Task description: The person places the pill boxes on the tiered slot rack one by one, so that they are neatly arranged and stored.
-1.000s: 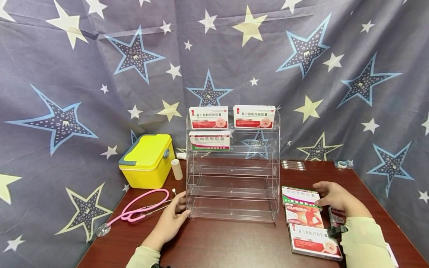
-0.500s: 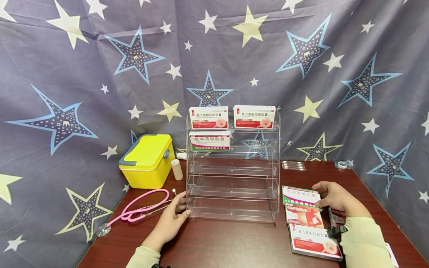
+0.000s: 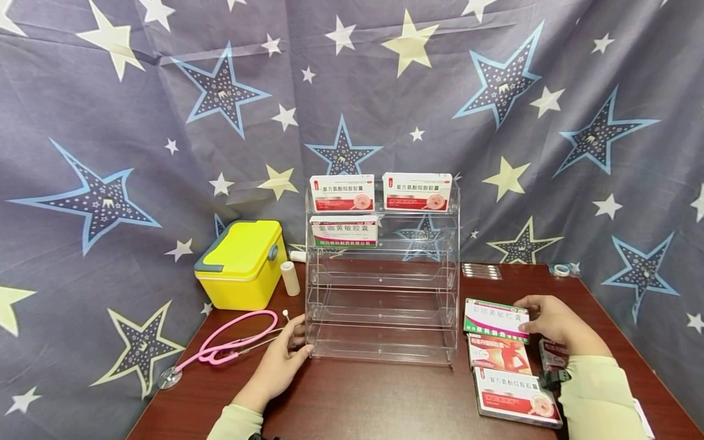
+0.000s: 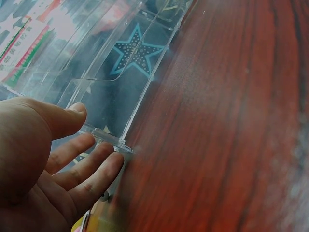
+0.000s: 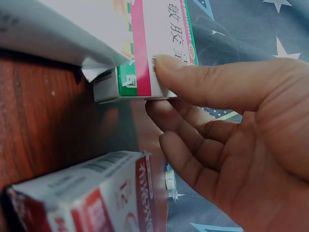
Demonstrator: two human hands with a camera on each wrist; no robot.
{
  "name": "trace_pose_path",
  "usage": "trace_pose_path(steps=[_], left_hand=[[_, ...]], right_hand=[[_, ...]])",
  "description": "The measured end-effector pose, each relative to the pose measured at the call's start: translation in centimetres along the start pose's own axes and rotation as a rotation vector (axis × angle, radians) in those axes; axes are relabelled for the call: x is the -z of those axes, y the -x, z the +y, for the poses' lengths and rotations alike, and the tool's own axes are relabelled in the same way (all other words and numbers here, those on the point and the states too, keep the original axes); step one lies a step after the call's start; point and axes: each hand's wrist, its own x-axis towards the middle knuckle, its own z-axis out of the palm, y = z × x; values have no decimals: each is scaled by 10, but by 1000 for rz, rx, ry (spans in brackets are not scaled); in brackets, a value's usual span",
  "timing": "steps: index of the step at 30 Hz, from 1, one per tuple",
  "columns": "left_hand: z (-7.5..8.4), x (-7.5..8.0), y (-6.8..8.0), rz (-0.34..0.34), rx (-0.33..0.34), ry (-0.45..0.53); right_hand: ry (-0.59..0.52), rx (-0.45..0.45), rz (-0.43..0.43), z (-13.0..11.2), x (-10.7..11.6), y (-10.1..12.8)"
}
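My right hand point(image 3: 550, 321) pinches the right end of a white, green and magenta medicine box point(image 3: 497, 321), with the thumb on its printed face and fingers beneath. In the right wrist view this medicine box point(image 5: 145, 48) is tilted up at the thumb. My left hand point(image 3: 283, 357) holds the lower left corner of a clear acrylic display rack point(image 3: 379, 354), thumb at the front and fingers along the side. Two red-and-white boxes point(image 3: 343, 194) stand on the rack's top tier. A similar green-edged box point(image 3: 344, 232) stands on the left of the second tier.
A red box point(image 3: 497, 353) and a red-and-white box point(image 3: 517, 396) lie in front of the held one, with another box point(image 3: 552, 354) under the right wrist. A yellow case point(image 3: 239, 266), white roll point(image 3: 289, 278) and pink stethoscope point(image 3: 220, 348) are left of the rack.
The right hand has raised the green-edged medicine box slightly, tilting its face up and shifting it a little right. The left hand and rack have stayed in place.
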Motion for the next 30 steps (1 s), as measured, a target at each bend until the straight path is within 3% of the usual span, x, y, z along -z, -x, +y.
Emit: trace_pose_path(steps=[6, 12, 17, 21, 26, 30], left_hand=[[0, 0, 0, 2, -5, 5], [0, 0, 1, 11, 4, -12], [-2, 0, 1, 10, 1, -17], [-1, 0, 1, 11, 0, -16], [-1, 0, 1, 15, 11, -18], [-2, 0, 0, 6, 4, -3]], right_hand=[[78, 40, 67, 2, 3, 2], [87, 49, 148, -2, 8, 7], [114, 62, 314, -19, 25, 14], [68, 69, 528, -45, 45, 24], [-155, 25, 734, -93, 71, 34], [-261, 119, 841, -140, 89, 33]])
